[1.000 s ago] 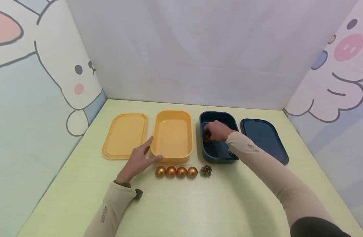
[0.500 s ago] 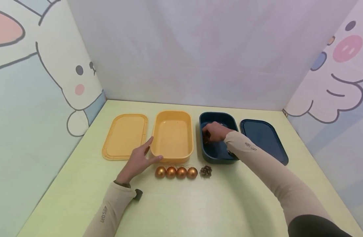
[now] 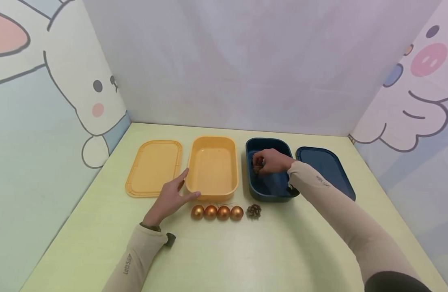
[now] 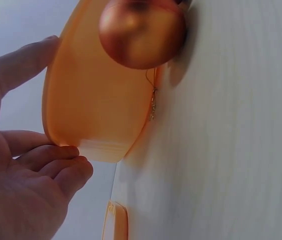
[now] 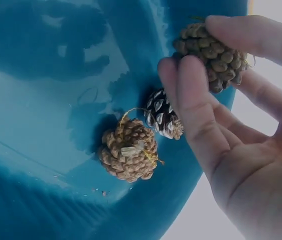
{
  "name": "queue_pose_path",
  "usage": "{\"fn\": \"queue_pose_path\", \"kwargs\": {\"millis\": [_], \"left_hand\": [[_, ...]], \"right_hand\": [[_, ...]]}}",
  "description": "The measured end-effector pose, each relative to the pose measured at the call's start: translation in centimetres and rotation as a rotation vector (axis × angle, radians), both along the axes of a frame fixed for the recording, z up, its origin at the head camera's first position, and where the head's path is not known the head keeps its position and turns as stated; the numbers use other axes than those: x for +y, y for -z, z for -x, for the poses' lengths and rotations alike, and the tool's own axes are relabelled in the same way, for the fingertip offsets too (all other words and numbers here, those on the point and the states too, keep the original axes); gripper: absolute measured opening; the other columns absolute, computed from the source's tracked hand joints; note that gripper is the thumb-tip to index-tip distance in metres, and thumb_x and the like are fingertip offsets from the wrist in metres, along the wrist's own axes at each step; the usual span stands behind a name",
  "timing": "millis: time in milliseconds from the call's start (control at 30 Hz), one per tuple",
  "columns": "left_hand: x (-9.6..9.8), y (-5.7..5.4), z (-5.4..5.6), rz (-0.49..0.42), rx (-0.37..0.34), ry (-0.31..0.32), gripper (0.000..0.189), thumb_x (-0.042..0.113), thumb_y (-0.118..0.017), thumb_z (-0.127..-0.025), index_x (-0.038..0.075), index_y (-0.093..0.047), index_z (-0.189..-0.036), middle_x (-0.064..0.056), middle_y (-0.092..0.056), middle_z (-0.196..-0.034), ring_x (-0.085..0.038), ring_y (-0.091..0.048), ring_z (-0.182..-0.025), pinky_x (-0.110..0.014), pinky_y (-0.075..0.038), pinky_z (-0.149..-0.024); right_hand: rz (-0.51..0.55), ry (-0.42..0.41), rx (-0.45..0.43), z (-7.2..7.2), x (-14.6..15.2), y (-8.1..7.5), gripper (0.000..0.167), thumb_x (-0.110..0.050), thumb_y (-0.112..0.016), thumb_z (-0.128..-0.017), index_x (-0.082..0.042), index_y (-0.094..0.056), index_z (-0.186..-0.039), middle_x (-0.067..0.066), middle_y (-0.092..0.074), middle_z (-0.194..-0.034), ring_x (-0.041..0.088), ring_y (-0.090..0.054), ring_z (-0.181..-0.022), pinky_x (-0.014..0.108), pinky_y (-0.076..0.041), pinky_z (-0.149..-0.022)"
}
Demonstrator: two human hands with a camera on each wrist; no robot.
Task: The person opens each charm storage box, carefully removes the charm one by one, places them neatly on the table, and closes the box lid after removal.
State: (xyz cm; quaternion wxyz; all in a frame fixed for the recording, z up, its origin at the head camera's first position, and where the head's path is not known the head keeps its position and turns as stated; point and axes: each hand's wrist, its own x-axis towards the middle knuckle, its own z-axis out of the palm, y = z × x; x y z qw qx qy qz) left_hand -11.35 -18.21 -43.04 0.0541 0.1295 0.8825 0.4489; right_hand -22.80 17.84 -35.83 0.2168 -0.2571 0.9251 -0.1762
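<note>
My right hand (image 3: 273, 160) is inside the dark blue box (image 3: 271, 195) near its left wall. In the right wrist view, its thumb and fingers pinch a brown pine cone (image 5: 212, 57). Two other pine cones lie in the box: a light brown one (image 5: 130, 152) with a gold loop, and a dark one (image 5: 162, 114) with pale tips. My left hand (image 3: 169, 200) rests at the near left corner of the yellow box (image 3: 213, 196), thumb and fingers spread and touching its rim. No item sits between its fingers.
Several copper-coloured baubles (image 3: 210, 212) stand in a row in front of the yellow box, with a pine cone (image 3: 254, 211) at the row's right end. A yellow lid (image 3: 154, 168) lies left, a dark blue lid (image 3: 326, 170) right.
My right hand has shifted slightly to the right within the dark blue box, the pine cone in its fingers. The left hand has stayed at the yellow box.
</note>
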Motion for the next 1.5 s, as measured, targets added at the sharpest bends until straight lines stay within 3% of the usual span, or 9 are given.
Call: {"fn": "queue_pose_path", "kwargs": {"millis": [300,533,667,833,967,1133,1300,1500], "left_hand": [[0.0,0.1,0.0,-0.001,-0.004,-0.006,0.098,0.045,-0.075,-0.088,0.004,-0.022,-0.159,-0.021,-0.022,-0.165,-0.041,-0.042,-0.143,-0.054,-0.039,-0.118],[0.0,0.2,0.1,-0.003,-0.014,-0.009,0.098,0.045,-0.075,-0.088,0.005,-0.022,-0.160,-0.020,-0.021,-0.166,-0.041,-0.042,-0.143,-0.054,-0.038,-0.119],[0.1,0.1,0.0,-0.007,-0.020,-0.009,0.099,0.046,-0.075,-0.088,0.005,-0.021,-0.160,-0.019,-0.021,-0.166,-0.040,-0.041,-0.144,-0.054,-0.037,-0.119],[0.1,-0.1,0.0,-0.024,-0.026,-0.005,0.099,0.045,-0.075,-0.088,0.005,-0.021,-0.160,-0.019,-0.019,-0.167,-0.041,-0.039,-0.145,-0.053,-0.037,-0.119],[0.1,-0.1,-0.1,-0.030,-0.029,-0.002,0.099,0.044,-0.075,-0.088,0.005,-0.020,-0.160,-0.018,-0.018,-0.167,-0.041,-0.039,-0.145,-0.052,-0.038,-0.119],[0.0,0.0,0.0,-0.023,-0.030,-0.004,0.099,0.045,-0.075,-0.088,0.006,-0.020,-0.160,-0.018,-0.018,-0.167,-0.041,-0.040,-0.145,-0.053,-0.038,-0.119],[0.0,0.0,-0.1,-0.022,-0.037,-0.009,0.099,0.046,-0.075,-0.088,0.007,-0.020,-0.161,-0.019,-0.018,-0.167,-0.041,-0.040,-0.145,-0.053,-0.038,-0.119],[0.0,-0.1,-0.1,-0.018,-0.030,-0.004,0.099,0.045,-0.075,-0.088,0.006,-0.020,-0.160,-0.019,-0.019,-0.167,-0.041,-0.041,-0.144,-0.054,-0.038,-0.119]], "right_hand": [[0.166,0.048,-0.106,-1.1,1.5,-0.1,0.033,-0.009,-0.070,-0.089,-0.012,-0.067,-0.122,0.010,-0.066,-0.113,0.019,-0.061,-0.093,0.030,-0.055,-0.078],[0.413,0.117,-0.198,-2.6,2.5,-0.1,0.041,-0.010,-0.072,-0.090,-0.008,-0.065,-0.131,0.015,-0.064,-0.131,0.018,-0.067,-0.105,0.032,-0.060,-0.086],[0.527,0.166,-0.274,-3.5,3.0,-0.3,0.042,-0.015,-0.063,-0.099,-0.006,-0.058,-0.140,0.016,-0.053,-0.147,0.024,-0.066,-0.117,0.037,-0.061,-0.094],[0.592,0.192,-0.352,-4.5,3.3,-0.8,0.043,-0.013,-0.048,-0.105,-0.005,-0.049,-0.147,0.020,-0.042,-0.156,0.034,-0.060,-0.128,0.042,-0.055,-0.106],[0.576,0.189,-0.345,-5.3,3.6,-0.9,0.043,-0.013,-0.049,-0.104,-0.010,-0.051,-0.147,0.015,-0.045,-0.155,0.030,-0.064,-0.125,0.047,-0.051,-0.110],[0.594,0.176,-0.292,-6.2,3.7,-0.9,0.043,-0.017,-0.061,-0.100,-0.007,-0.054,-0.141,0.013,-0.054,-0.144,0.022,-0.067,-0.116,0.038,-0.058,-0.101],[0.600,0.193,-0.236,-7.1,3.9,-0.8,0.030,-0.017,-0.068,-0.096,-0.013,-0.063,-0.126,0.010,-0.061,-0.129,0.020,-0.068,-0.107,0.031,-0.060,-0.094],[0.618,0.216,-0.216,-8.6,4.8,-0.6,0.032,-0.016,-0.070,-0.094,-0.015,-0.066,-0.126,0.006,-0.062,-0.128,0.019,-0.068,-0.106,0.035,-0.061,-0.092]]}}
